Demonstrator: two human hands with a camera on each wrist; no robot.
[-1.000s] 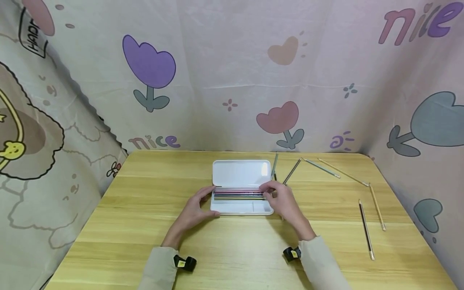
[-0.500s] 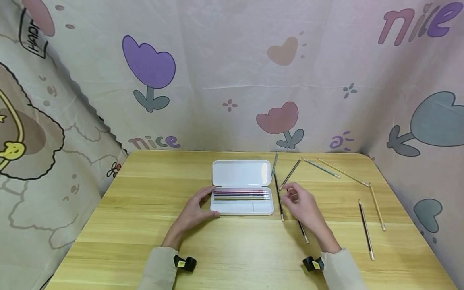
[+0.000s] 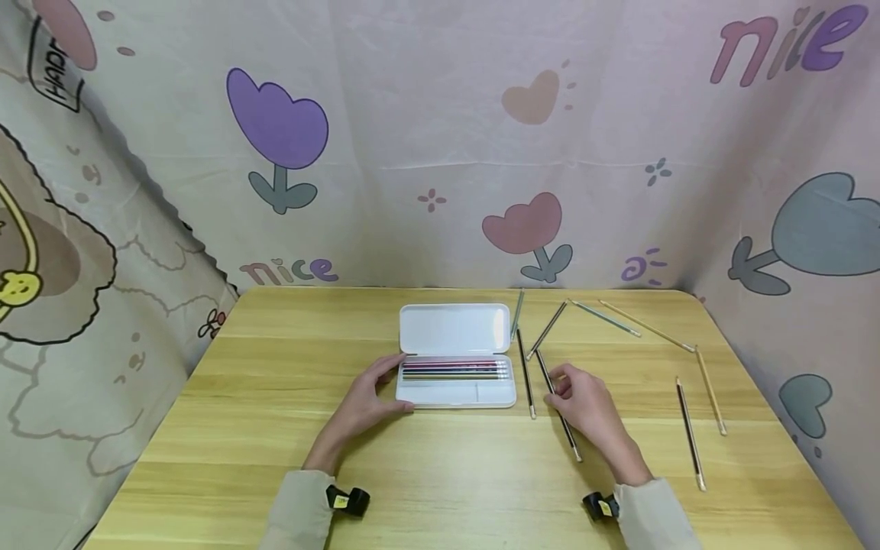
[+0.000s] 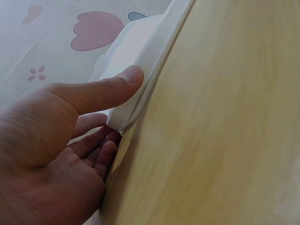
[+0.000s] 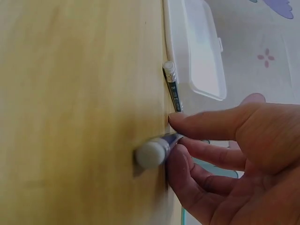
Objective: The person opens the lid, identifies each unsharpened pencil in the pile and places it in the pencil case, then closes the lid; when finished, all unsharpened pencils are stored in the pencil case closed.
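A white pencil case [image 3: 440, 395] lies with its lid [image 3: 454, 328] raised at the back and several pencils [image 3: 450, 370] side by side inside. My left hand [image 3: 364, 401] holds its left end, thumb along the front edge and fingers at the back corner. In the left wrist view the thumb presses the case wall [image 4: 125, 110]. To the right of the case, my right hand [image 3: 587, 405] pinches a dark pencil [image 3: 567, 435] on the table. The right wrist view shows that pencil's white eraser [image 5: 152, 154] facing the camera, its shaft between thumb and fingers.
Another dark pencil [image 3: 526, 378] lies just right of the case, with a striped pencil [image 3: 548, 330] and a teal pencil [image 3: 518, 315] behind. Farther right are a light-blue pencil [image 3: 605, 318], two yellow ones and a dark pencil [image 3: 690, 435]. A printed cloth backs the table [image 3: 296, 336].
My right hand has left the right end of the pencil case, moved right and toward me, and taken hold of a dark pencil. My left hand stays on the case.
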